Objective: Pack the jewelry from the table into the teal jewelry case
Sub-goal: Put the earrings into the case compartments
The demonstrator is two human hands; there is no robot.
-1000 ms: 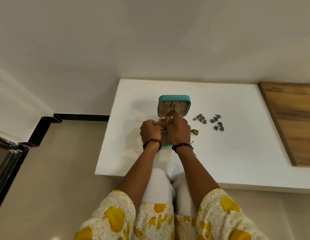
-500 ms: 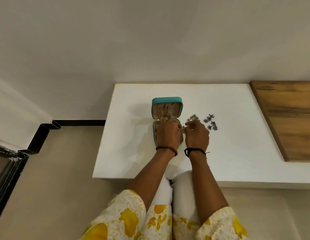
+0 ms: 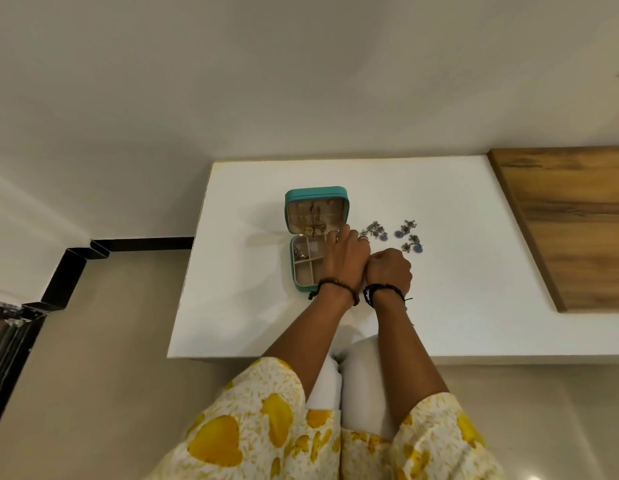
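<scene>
The teal jewelry case (image 3: 293, 285) stands open on the white table (image 3: 474, 306), its lid (image 3: 316, 195) upright. Small pieces hang inside the lid, and a few lie in the divided tray (image 3: 303, 259). My left hand (image 3: 342, 263) lies flat over the tray's right side, fingertips at the hinge corner. My right hand (image 3: 389, 271) is curled into a fist just right of it, on the table; what it holds is hidden. Three silver pieces with blue stones (image 3: 406, 228) lie on the table right of the case.
A wooden panel (image 3: 571, 220) covers the table's right end. The table's front edge runs just above my knees (image 3: 363, 368). The floor and a black skirting strip (image 3: 76, 268) lie to the left.
Both hands have shifted right from the case's middle, uncovering the tray. The gold piece that lay right of the case is now out of sight beneath the hands.
</scene>
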